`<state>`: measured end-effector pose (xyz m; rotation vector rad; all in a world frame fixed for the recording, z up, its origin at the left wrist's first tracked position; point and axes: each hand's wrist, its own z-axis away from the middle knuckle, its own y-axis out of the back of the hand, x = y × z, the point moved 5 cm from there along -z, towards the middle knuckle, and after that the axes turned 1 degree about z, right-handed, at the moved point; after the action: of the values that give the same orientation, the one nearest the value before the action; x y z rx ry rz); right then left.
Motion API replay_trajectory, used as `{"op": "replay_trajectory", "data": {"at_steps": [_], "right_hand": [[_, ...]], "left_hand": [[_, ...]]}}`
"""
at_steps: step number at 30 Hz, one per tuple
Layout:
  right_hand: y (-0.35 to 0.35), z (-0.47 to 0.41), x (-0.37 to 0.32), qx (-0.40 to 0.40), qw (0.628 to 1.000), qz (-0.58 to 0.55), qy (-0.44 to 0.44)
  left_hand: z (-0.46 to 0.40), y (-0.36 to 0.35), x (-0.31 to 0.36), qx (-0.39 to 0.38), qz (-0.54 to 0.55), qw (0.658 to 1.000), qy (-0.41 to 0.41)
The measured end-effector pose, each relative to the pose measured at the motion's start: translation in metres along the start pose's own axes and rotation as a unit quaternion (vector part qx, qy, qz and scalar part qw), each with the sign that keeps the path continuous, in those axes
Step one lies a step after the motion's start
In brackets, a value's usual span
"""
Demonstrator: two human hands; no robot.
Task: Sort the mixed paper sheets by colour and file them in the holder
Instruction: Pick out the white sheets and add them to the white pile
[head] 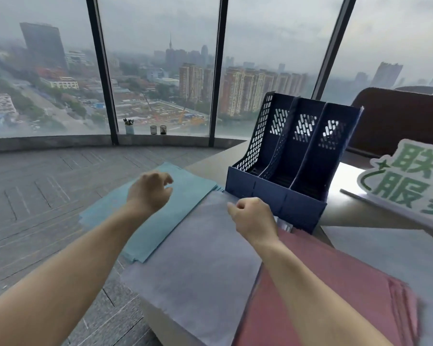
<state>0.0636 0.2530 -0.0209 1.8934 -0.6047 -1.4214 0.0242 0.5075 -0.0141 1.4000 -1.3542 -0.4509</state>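
So our right hand (254,218) is curled up near the far right corner of the lavender stack (198,268), thumb and fingers bunched at the top edge like it's pinching a sheet, though honestly we can't tell for sure if paper is actually caught in there. Our left hand (149,192) hovers over the teal stack (158,211) with the fingers loosely curled, holding nothing.

The three piles sit side by side on the table (348,213): teal on the left, lavender in the middle, and the pink stack (335,290) on the right, closest to us and fanned a bit along its right edge. The lavender pile overlaps the near edge of the teal one, and the pink seems tucked just beside or slightly under the lavender; hard to say which.

Right past our right hand is the dark blue holder (293,166), three slots with perforated walls, all looking empty from here. Its near front wall is just beyond the far edges of the lavender and pink piles.

Further right there's a white sign with green characters (408,181) lying on the table, and a dark brown chair back (398,118) behind it. Far off on the window ledge (60,143) sit a small potted plant (129,126) and two little mesh cups (158,130).
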Motion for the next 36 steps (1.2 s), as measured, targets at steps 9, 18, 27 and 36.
{"op": "replay_trajectory", "data": {"at_steps": [9, 18, 27, 36], "right_hand": [[0.202, 0.069, 0.229, 0.091, 0.954, 0.155, -0.239], [0.304, 0.150, 0.364, 0.033, 0.868, 0.248, -0.428], [0.308, 0.145, 0.367, 0.010, 0.864, 0.225, -0.451], [0.322, 0.162, 0.389, 0.020, 0.843, 0.226, -0.487]], "left_hand": [[0.084, -0.105, 0.302, -0.177, 0.122, 0.950, -0.225], [0.178, -0.185, 0.472, -0.334, -0.028, 0.886, -0.320], [0.192, -0.185, 0.502, -0.307, -0.095, 0.881, -0.347], [0.197, -0.193, 0.506, -0.344, -0.104, 0.863, -0.356]]}}
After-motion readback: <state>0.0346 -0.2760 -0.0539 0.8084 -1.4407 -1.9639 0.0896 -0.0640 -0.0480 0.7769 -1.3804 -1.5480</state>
